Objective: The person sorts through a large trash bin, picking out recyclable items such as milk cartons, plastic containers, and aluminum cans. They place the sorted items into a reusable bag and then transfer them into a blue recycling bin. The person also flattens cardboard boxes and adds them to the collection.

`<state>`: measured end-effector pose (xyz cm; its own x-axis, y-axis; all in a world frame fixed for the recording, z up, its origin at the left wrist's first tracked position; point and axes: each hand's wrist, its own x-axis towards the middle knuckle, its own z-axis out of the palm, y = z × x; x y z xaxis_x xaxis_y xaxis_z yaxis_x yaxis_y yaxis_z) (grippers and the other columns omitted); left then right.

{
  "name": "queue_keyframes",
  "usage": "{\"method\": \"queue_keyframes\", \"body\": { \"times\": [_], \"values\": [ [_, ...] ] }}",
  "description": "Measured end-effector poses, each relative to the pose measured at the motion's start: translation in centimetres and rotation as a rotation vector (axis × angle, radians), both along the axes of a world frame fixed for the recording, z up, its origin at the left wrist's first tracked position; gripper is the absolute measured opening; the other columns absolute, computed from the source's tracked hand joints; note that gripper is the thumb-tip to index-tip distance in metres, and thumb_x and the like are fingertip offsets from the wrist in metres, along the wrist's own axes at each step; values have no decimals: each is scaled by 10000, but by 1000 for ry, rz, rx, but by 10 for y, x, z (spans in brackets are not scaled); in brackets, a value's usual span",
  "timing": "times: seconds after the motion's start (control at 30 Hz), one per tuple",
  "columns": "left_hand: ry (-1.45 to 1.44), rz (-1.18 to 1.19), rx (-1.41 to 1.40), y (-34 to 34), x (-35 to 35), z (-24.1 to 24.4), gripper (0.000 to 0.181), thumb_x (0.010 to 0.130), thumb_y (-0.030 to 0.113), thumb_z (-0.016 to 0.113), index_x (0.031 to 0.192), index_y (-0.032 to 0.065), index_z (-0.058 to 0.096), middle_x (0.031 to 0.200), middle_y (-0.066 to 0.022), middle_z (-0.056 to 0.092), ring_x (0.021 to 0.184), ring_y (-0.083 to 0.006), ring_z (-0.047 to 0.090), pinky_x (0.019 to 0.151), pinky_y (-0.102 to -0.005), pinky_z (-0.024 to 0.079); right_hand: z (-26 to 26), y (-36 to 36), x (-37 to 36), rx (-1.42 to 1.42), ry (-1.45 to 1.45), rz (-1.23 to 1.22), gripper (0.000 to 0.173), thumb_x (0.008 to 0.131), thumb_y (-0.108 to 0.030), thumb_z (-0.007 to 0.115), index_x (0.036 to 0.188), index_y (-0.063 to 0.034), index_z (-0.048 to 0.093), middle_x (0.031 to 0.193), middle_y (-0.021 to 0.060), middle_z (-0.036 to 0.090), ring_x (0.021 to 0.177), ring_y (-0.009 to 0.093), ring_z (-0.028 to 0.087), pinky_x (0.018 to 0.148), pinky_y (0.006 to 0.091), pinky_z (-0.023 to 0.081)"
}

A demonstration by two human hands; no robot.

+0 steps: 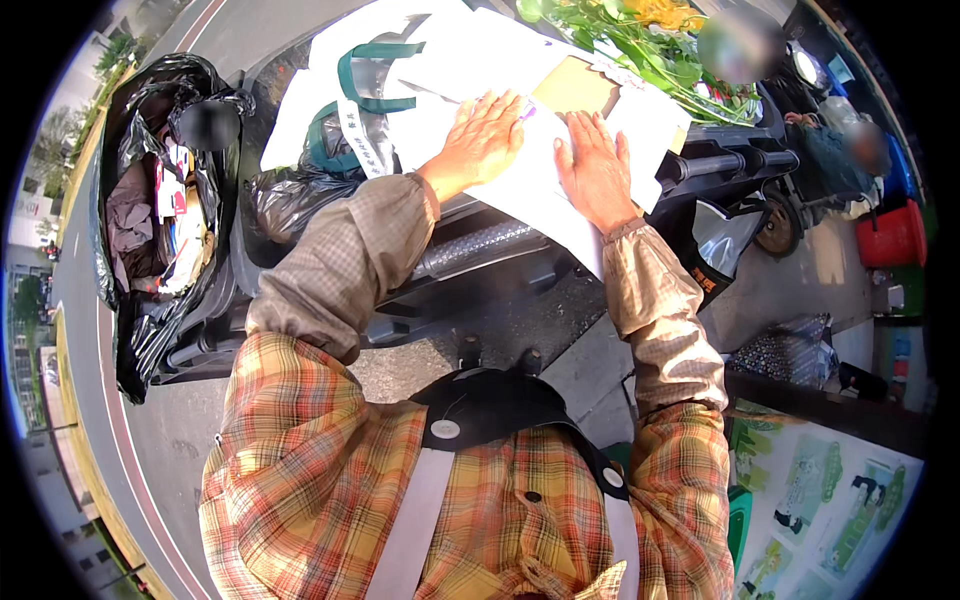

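Both hands lie palm down on large white sheets (570,217), which look like paper or card and are overexposed in the sun. My left hand (486,139) presses flat near the middle, its fingers beside a small purple mark. To its right, my right hand (595,166) rests with fingers spread, the fingertips at the lower edge of a brown cardboard piece (581,86). Left of my left hand, a white bag with green straps (352,75) lies by black plastic bags (289,199). The sheets sit over black wheeled bins (480,247).
At the left, an open bin lined with a black bag (124,247) holds mixed waste. Leafy green stems (652,56) lie beyond the sheets. A black bag (705,247) hangs at the right, near a wheel (778,225) and a red bucket (891,234).
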<state>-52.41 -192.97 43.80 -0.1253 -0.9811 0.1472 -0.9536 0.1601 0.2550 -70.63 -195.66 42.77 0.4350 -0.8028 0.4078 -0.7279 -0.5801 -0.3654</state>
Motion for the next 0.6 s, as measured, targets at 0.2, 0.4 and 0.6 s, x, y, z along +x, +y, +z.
{"method": "queue_keyframes", "body": {
  "times": [0.2, 0.4, 0.6],
  "values": [
    [55, -172, -250, -15, 19, 17, 384, 857, 251, 400, 1163, 36, 485, 1213, -146, 467, 1159, -321, 389, 1009, -436, 228, -21, -38, -2, 128, -188, 132, 346, 868, -263, 438, 1137, -57, 506, 1174, 107, 516, 1183, 253, 404, 1018, 480, 173],
    [240, 277, -424, 10, 87, 65, 241, 820, 61, 460, 1029, -8, 558, 911, -150, 583, 848, -267, 566, 752, -337, 456, -28, -47, -18, 139, -350, 206, 292, 871, -197, 450, 1136, -96, 522, 1110, 79, 547, 1087, 238, 479, 1014, 466, 182],
    [1093, 429, 387, -13, 116, 75, 252, 835, 186, 554, 897, -58, 561, 693, -73, 560, 511, -129, 521, 412, -204, 404, -11, -57, -22, 321, -374, 326, 269, 851, -240, 525, 1068, -98, 595, 981, 107, 596, 947, 241, 524, 893, 370, 353]
  ]
}}
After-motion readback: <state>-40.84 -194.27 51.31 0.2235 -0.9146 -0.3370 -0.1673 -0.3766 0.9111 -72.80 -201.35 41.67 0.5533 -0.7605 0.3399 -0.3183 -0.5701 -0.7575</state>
